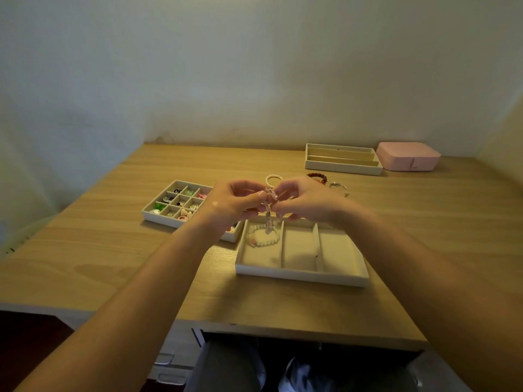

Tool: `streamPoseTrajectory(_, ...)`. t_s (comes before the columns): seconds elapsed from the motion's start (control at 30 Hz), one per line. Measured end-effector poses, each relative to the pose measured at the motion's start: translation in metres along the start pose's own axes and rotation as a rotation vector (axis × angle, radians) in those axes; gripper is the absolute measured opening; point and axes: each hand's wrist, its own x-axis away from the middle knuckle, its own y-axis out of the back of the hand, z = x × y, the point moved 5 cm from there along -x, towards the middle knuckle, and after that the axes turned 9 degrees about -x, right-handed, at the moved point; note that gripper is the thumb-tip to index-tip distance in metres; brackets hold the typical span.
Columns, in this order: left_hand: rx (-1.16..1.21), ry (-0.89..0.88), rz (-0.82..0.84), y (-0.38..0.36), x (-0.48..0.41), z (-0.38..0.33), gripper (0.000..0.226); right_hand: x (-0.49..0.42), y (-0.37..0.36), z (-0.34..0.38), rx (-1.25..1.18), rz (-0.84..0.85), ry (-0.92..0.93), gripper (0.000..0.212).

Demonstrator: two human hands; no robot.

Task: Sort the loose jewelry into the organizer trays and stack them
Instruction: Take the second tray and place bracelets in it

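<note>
My left hand (236,200) and my right hand (304,200) both pinch a pale pink beaded bracelet (268,215), which hangs between them above the near three-compartment tray (300,274). In that tray's left compartment lies a white bead bracelet (261,236). A grid tray (158,216) with several small colourful pieces sits to the left, partly hidden by my left hand. Loose on the desk behind my hands lie a pearl bracelet (273,179), a dark red bead bracelet (318,176) and a silvery piece (338,186).
A long-slotted tray (341,165) stands at the back right, beside a shut pink jewelry box (407,155). Walls close in the wooden desk (113,250) at the back and right. Drawers and my lap show below the front edge.
</note>
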Motion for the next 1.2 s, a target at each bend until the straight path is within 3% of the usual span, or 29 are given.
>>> streamPoseTrajectory(0.33, -0.011, 0.068, -0.025, 0.010, 0.004, 0.016, 0.017, 0.007, -0.001, -0.023, -0.124, -0.042, -0.068, 0.017)
streamPoseTrajectory(0.7, -0.191, 0.141, -0.036, 0.017, 0.013, 0.032, 0.018, 0.015, -0.002, -0.022, -0.109, -0.046, -0.009, 0.025)
streamPoseTrajectory(1.2, -0.549, 0.151, 0.188, 0.018, 0.026, 0.036, 0.014, 0.023, -0.022, -0.031, -0.025, 0.141, -0.030, 0.027)
